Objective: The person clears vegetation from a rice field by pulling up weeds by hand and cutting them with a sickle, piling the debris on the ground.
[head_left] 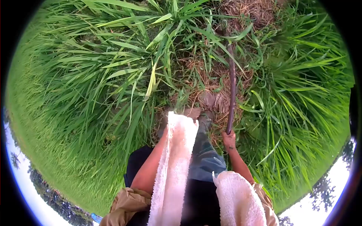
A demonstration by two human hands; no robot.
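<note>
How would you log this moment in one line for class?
right hand grips dark pole, far end unclear | left hand hidden, apparently behind pale cloth | tall grass on both sides

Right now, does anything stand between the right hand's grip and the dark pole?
Nothing visible: the right hand is closed around the near end of the dark pole. Grass blades cross the pole farther along, away from the grip.

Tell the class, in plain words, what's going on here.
A person's right hand grips a long dark pole that points forward, its far end lost among green grass and dry straw. The left hand is hidden behind a hanging white cloth, so what it holds, if anything, cannot be told.
</note>
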